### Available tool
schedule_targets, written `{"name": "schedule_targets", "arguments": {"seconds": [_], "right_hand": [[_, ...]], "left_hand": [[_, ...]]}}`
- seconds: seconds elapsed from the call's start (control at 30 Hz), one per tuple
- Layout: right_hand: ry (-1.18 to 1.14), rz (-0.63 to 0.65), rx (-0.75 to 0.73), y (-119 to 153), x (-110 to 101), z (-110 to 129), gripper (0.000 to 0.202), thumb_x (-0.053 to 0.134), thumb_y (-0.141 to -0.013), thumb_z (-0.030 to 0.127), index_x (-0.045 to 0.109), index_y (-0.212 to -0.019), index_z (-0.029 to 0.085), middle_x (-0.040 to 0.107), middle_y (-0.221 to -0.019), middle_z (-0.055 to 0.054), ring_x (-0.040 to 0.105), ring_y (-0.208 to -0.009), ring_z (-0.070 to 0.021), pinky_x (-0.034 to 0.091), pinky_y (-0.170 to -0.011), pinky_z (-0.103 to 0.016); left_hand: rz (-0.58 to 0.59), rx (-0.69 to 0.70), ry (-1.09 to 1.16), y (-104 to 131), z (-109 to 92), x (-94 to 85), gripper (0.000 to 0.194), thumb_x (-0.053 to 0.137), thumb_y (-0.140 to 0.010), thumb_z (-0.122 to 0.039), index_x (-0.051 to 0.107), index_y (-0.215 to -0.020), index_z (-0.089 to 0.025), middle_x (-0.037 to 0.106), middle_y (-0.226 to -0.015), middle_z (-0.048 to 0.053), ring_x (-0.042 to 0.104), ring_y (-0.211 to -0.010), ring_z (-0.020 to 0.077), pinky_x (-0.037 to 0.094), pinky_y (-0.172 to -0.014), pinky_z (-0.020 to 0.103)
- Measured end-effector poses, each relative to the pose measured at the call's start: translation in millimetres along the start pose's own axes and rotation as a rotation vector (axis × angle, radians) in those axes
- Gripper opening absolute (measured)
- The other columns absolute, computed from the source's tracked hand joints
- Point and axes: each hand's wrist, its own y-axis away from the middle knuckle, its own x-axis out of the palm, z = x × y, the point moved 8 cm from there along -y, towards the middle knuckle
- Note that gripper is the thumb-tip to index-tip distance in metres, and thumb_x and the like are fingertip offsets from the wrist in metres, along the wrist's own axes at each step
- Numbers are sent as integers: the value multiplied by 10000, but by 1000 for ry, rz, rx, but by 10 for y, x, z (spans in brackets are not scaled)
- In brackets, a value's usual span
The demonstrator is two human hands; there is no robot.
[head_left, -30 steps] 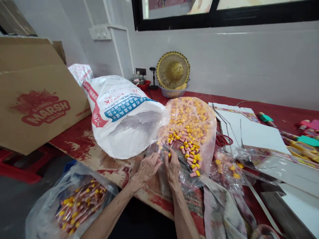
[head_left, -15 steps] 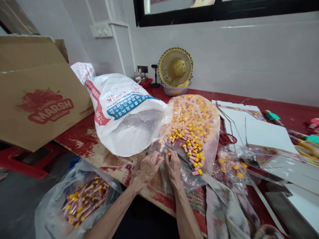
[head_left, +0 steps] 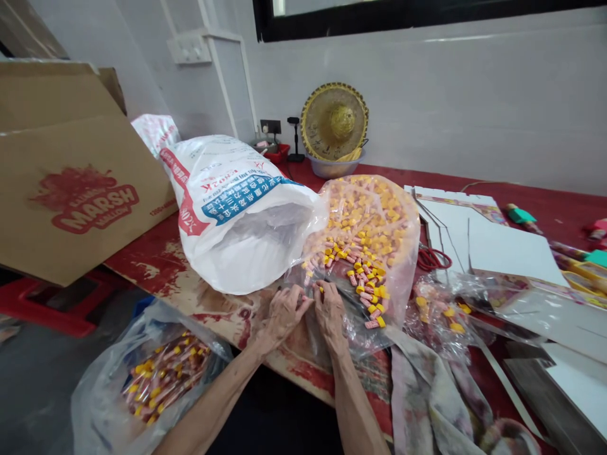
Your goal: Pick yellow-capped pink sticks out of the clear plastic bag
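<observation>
My left hand and my right hand meet at the near mouth of a clear plastic bag that lies on the red table. The bag is full of small pink pieces with yellow caps. Both hands pinch at pieces near the bag's opening; what sits between the fingers is too small to make out. A big white woven sack with blue and red print lies open just left of the hands.
A second clear bag of packed pink and yellow pieces hangs below the table edge at the left. A brown carton stands at the far left. White cards, red scissors, a cloth and a straw hat lie around.
The view has shifted slightly down and closer. Both hands stay at the bag's mouth with small finger movements.
</observation>
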Motion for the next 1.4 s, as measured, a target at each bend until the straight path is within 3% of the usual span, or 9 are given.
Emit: {"name": "schedule_targets", "arguments": {"seconds": [0.1,0.2,0.33,0.5,0.63,0.8,1.0,1.2,1.4], "right_hand": [[-45,-27,1,-1,-46,33,390,391,-1094,406,724,-1033,212,727,-1007,-88,665,-875,-210,500,-800,-317],[-94,-49,-6,-3,-89,71,376,404,-1090,401,724,-1061,207,731,-1020,-88,673,-916,-216,514,-838,-328],[-65,-10,1,1,-56,85,377,405,-1088,401,722,-1020,209,724,-989,-78,658,-854,-214,510,-809,-334],[-88,-73,-9,-11,-87,71,385,396,-1095,410,717,-1034,207,722,-980,-79,666,-880,-213,511,-823,-328],[-74,-94,-25,-18,-103,55,375,400,-1088,388,722,-1049,199,725,-987,-86,667,-886,-217,515,-825,-335],[-40,-76,-40,-18,-94,71,416,377,-1101,410,728,-1025,199,725,-956,-79,655,-816,-208,508,-755,-326],[-58,-123,-54,-15,-160,85,439,355,-1122,435,725,-1107,198,741,-1012,-94,672,-906,-216,526,-834,-342],[-30,-35,-70,-5,-65,94,449,358,-1122,438,733,-1018,213,754,-975,-91,682,-870,-216,531,-830,-342],[-27,-140,-42,6,-113,36,456,406,-1092,451,732,-1213,157,778,-1153,-149,719,-997,-246,557,-912,-383]], "left_hand": [[-1,-89,89,-13,92,-33,64,644,-991,-308,645,-975,-246,770,-896,10,757,-843,193,557,-759,277],[-130,-159,182,19,163,-149,156,566,-1044,-369,659,-1071,-248,794,-932,19,777,-836,186,576,-715,267],[-314,-9,177,86,77,-276,239,501,-1087,-410,648,-1115,-223,799,-971,57,793,-866,195,605,-732,278],[-268,199,29,108,-54,-265,208,481,-1109,-355,643,-1088,-225,777,-966,48,773,-818,169,586,-723,252],[-259,223,-66,131,-73,-212,189,521,-1093,-355,658,-1086,-224,752,-928,52,759,-853,183,583,-767,265],[-102,229,-74,86,-99,-72,206,485,-1103,-335,658,-1070,-228,722,-926,31,731,-773,160,538,-633,237],[-203,143,2,139,-42,-311,207,465,-1113,-320,639,-1191,-239,731,-1015,36,739,-897,170,568,-768,255],[-55,196,-13,161,-59,-141,173,497,-1083,-287,652,-1034,-229,716,-938,35,732,-818,170,558,-679,248],[-64,-12,179,173,90,-198,159,509,-1073,-340,642,-1110,-263,733,-1081,20,754,-933,163,585,-746,247]]}}
